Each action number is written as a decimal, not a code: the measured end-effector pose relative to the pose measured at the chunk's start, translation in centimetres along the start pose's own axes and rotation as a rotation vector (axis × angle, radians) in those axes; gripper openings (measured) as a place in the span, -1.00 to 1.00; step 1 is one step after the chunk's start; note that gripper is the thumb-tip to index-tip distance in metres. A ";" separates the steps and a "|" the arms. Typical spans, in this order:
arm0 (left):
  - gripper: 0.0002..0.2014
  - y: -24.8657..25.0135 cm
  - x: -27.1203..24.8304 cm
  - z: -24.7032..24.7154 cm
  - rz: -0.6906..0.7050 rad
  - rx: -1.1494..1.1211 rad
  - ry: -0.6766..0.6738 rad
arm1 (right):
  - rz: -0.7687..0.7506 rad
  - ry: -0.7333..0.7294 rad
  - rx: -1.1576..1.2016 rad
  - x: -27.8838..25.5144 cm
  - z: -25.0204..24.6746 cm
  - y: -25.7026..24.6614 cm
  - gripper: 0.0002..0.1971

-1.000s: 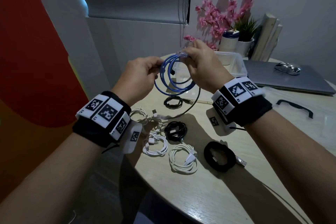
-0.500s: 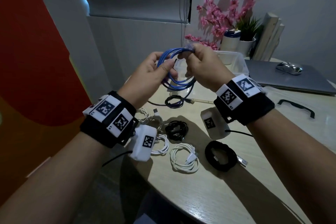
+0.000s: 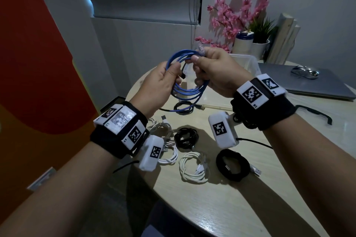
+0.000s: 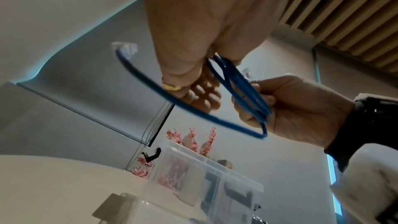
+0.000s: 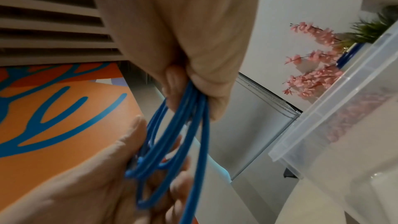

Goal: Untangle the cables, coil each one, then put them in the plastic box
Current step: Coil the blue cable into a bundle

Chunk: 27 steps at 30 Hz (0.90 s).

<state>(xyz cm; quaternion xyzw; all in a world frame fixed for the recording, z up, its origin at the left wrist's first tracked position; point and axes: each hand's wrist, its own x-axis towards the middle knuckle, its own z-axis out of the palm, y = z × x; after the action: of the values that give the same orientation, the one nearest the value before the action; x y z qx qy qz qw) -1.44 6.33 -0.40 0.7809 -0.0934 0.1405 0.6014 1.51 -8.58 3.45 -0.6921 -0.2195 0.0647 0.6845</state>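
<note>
1. Above the far left part of a round, pale wooden table, in the head view, both hands hold a thin blue cable wound into loose loops. The left hand pinches the left side of the loops between thumb and curled fingers. The right hand has its fingers closed round the top of the coil, where a clear plug sticks out past the thumb. The coil hangs in the air, off the table.
2. Same view, on the table below the hands: two coiled white cables near the near edge, one partly hidden by the left wrist camera, and three coiled black cables, the largest with a silver plug. A clear plastic box stands behind the right hand, toward the far edge. A closed grey laptop with a silver mouse on it lies at the right edge, with pink artificial flowers and a white pot at the back.
3. Left wrist view, from below: the left hand grips the blue loops with curled fingers; the right hand closes round their other side. One strand sweeps out to a clear plug. The clear box sits beneath.
4. Right wrist view, blurred: the right hand clamps several blue strands between thumb and fingers; the left hand grips them lower down. The clear box is at the right.
</note>
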 end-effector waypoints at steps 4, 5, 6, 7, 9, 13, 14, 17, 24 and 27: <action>-0.72 -1.1 -0.5 -0.3 0.025 0.288 0.082 | 0.001 0.163 -0.015 0.7 -0.4 0.0 -0.80; -0.69 -1.3 -0.6 -0.5 0.048 0.341 0.177 | -0.004 0.188 -0.017 0.8 -0.6 0.0 -0.79; -0.68 -1.4 -0.7 -0.6 0.066 0.363 0.273 | -0.005 0.205 -0.018 0.8 -0.8 0.0 -0.79; -0.67 -1.5 -0.7 -0.7 0.066 0.371 0.359 | -0.002 0.215 -0.011 0.8 -0.9 0.0 -0.78; -0.64 -1.8 -0.5 -1.0 -0.029 0.340 0.479 | 0.007 0.228 0.027 0.8 -1.1 -0.1 -0.79; -0.48 -2.5 0.2 -1.4 -0.539 0.029 0.329 | 0.018 0.247 0.110 0.8 -0.7 -0.2 -0.81; -0.50 -2.4 0.2 -1.2 -0.590 -0.102 0.263 | 0.018 0.240 0.109 0.8 -0.5 -0.3 -0.80; -0.70 -1.1 0.0 -0.6 -0.489 -0.381 0.228 | 0.019 0.196 0.076 0.4 0.0 -0.2 -0.78; -0.81 0.5 0.6 -0.3 -0.206 -0.415 0.444 | 0.122 0.200 0.058 0.4 0.4 0.4 -0.81; -0.80 0.0 0.2 -0.5 -0.031 -0.165 0.377 | 0.155 0.194 0.094 0.6 0.6 0.2 -0.86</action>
<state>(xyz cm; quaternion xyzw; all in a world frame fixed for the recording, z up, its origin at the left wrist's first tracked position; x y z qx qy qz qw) -1.35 6.80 -0.21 0.6902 0.0216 0.2664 0.6724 1.89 -7.78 3.36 -0.6773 -0.0947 0.0605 0.7271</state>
